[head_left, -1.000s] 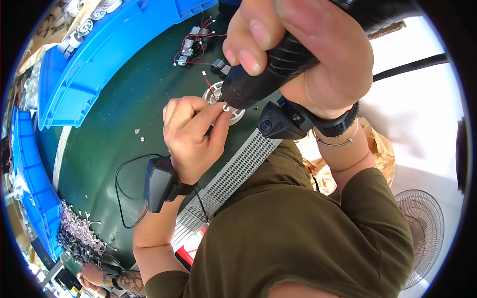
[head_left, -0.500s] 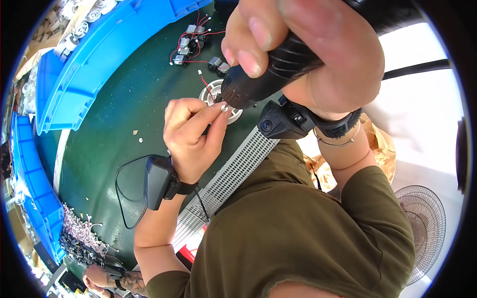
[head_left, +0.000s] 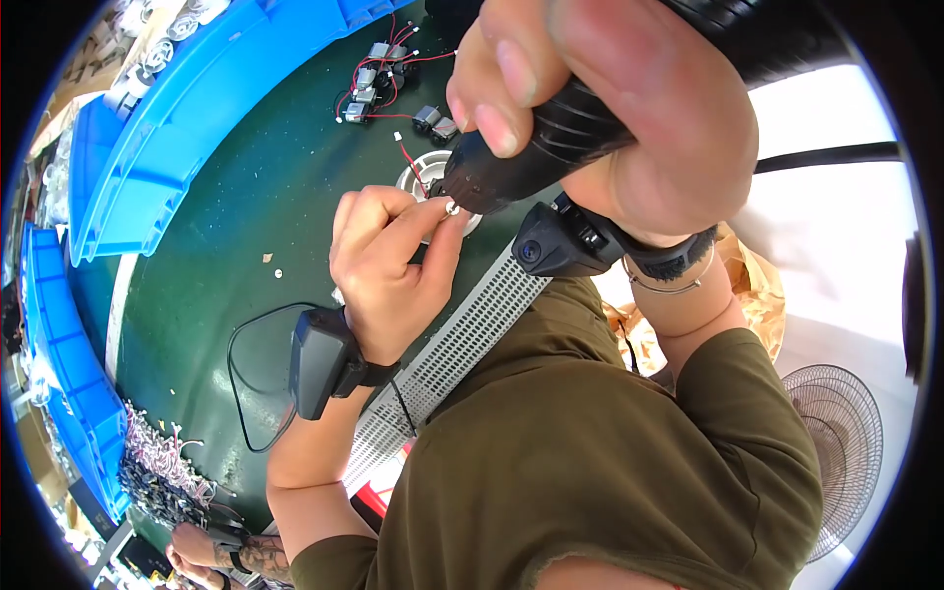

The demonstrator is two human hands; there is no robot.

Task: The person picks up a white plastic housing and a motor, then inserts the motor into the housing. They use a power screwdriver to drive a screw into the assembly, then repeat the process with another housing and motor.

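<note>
My right hand (head_left: 654, 108) is wrapped round a thick black power screwdriver (head_left: 551, 133), its nose pointing down to the left. At that nose, my left hand (head_left: 383, 270) pinches a small, shiny screw-like piece (head_left: 452, 208) between thumb and forefinger. The screwdriver's nose hides part of the piece. Behind the fingertips, on the green work surface, lies a white round plastic housing (head_left: 411, 177) with a red wire (head_left: 410, 155) rising from it. My left hand and the screwdriver hide most of the housing.
Small motors with red wires (head_left: 366, 84) lie beyond the housing, two more motors (head_left: 435, 122) nearer it. Blue bins (head_left: 187, 147) line the left. A wire heap (head_left: 167, 462) sits lower left, near another person's hand (head_left: 192, 546). A perforated white edge (head_left: 442, 359) borders my lap.
My left hand has shifted slightly right and up with the small piece, closer in against the screwdriver's nose. My right hand and the screwdriver have barely moved.
</note>
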